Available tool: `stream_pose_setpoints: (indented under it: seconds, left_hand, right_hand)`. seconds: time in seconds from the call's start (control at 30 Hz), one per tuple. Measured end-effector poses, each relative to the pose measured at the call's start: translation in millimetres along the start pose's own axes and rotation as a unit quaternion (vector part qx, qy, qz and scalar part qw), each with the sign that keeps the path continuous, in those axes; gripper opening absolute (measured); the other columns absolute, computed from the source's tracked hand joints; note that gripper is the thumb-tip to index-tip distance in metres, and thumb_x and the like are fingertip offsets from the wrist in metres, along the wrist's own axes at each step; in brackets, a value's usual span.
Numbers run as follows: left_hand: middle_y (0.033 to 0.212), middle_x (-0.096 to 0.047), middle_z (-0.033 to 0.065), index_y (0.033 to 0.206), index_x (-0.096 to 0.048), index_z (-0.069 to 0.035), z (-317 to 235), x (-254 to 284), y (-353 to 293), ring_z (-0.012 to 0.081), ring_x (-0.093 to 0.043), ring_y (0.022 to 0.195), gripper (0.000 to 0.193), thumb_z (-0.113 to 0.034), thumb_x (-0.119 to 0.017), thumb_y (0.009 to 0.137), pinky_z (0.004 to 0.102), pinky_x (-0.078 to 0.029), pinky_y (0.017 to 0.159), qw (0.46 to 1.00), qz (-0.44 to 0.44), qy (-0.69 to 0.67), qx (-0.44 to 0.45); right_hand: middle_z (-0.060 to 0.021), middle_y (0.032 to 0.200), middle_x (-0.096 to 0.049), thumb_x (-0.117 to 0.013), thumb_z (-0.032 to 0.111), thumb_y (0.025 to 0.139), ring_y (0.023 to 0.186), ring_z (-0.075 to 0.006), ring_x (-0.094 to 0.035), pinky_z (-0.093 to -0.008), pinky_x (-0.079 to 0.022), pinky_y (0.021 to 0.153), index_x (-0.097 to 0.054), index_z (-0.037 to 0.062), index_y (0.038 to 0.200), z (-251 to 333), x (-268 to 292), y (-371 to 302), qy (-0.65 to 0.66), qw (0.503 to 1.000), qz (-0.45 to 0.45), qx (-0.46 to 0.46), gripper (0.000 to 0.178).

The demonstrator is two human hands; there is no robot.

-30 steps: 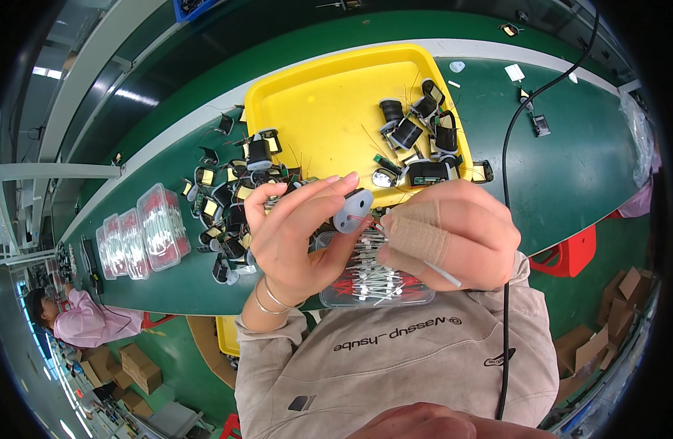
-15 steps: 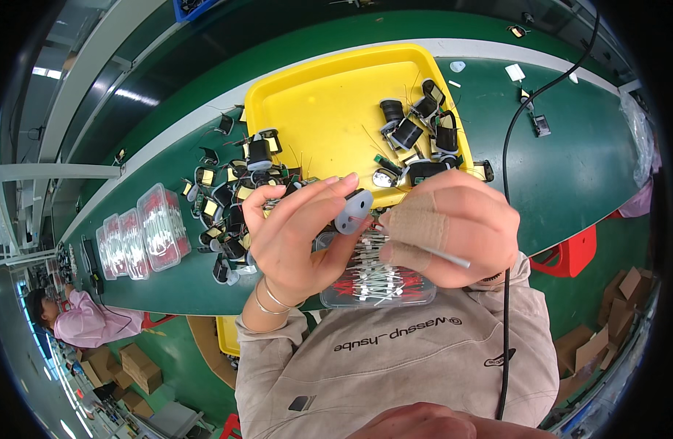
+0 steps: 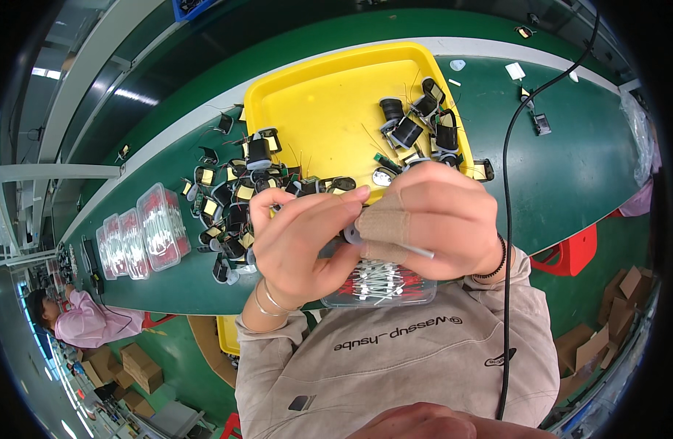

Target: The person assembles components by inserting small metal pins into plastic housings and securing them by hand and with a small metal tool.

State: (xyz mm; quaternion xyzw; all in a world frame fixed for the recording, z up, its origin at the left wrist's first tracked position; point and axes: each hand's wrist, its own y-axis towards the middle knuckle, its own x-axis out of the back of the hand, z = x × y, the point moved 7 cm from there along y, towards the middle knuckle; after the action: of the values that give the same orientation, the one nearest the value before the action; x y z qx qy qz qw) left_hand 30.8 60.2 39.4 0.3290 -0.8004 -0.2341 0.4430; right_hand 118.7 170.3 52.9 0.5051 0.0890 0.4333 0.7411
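Left hand and right hand meet, fingers bent inward, both grips narrow.
Below the grip, a beige shirt bears dark lettering; beyond, a yellow tray holds black coils; just under, a clear box holds red-and-white wires; between the left fingers, a grey-ended part sits mostly hidden; from the right fingers sticks a thin white tube.

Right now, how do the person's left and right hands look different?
The left hand shows bare fingers; the right hand has tan wrapping on some.
The left hand's wrist wears silvery bangles; the right hand's, a dark bracelet.
The left hand holds a grey-ended part; the right hand, a thin pale stick.
Both have curled fingers.
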Motion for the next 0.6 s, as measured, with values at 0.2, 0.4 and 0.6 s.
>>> stream_pose_setpoints:
  seconds: [0.2,0.4,0.6]
  left_hand:
    - [0.085,-0.069,0.005,0.093,-0.067,-0.004,9,6,5,0.0188,-0.061,0.075,0.039,-0.015,-0.08,0.058,0.0308,-0.038,0.072,0.998,0.012,-0.056,0.024]
    - [0.086,-0.069,0.0059,0.085,-0.063,-0.004,13,9,3,0.0208,-0.063,0.077,0.033,-0.008,-0.081,0.058,0.0306,-0.039,0.073,0.995,-0.002,-0.082,0.055]
    - [0.093,-0.068,0.0117,0.077,-0.06,-0.003,12,6,4,0.0257,-0.064,0.083,0.025,-0.006,-0.079,0.06,0.0338,-0.045,0.074,0.991,0.007,-0.13,0.042]
  right_hand:
    - [-0.0081,0.087,-0.066,-0.082,0.021,0.054,0.07,-0.0217,-0.058,-0.0308,-0.046,0.067,-0.067,0.0001,0.092,-16,12,15,0.051,0.993,0.054,-0.09,0.045]
    - [-0.0066,0.077,-0.062,-0.077,0.015,0.062,0.067,-0.0228,-0.058,-0.0305,-0.046,0.059,-0.066,0.0037,0.091,-13,8,5,-0.023,0.987,0.121,-0.1,0.033]
    - [-0.0055,0.07,-0.059,-0.077,0.012,0.061,0.058,-0.0222,-0.056,-0.03,-0.045,0.052,-0.066,0.0041,0.086,-9,10,7,-0.064,0.989,0.086,-0.102,0.028]
